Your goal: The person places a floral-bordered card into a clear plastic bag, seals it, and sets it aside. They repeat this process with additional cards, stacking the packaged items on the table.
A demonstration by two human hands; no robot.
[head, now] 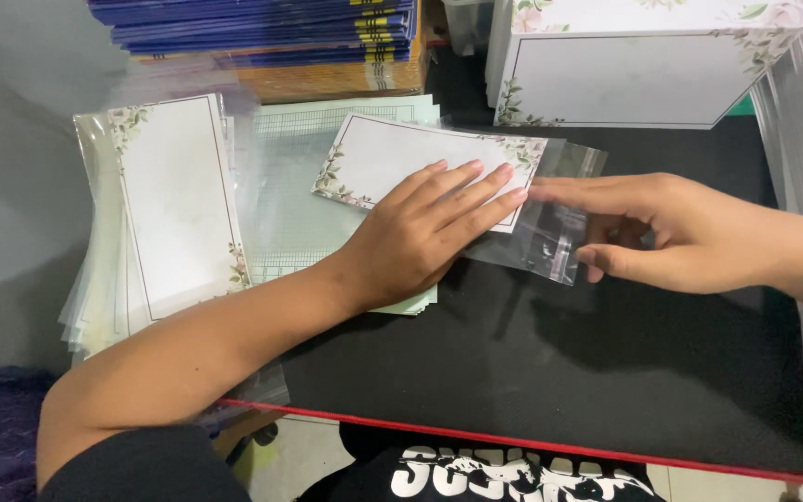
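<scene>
Pressing flat, fingers spread, our left hand (425,228) pins the floral card (392,158) — about half inside the clear sleeve (550,218); our right hand (671,232) pinches the sleeve's mouth. Sleeved stack (174,200) lies left.

Bare black table (550,372) lies open toward the near red edge, while the stack of sleeved cards (174,200) blocks the left, the blue booklet pile (262,28) and white floral box (634,79) close the far side, clear sleeves (796,121) crowding the right.
</scene>
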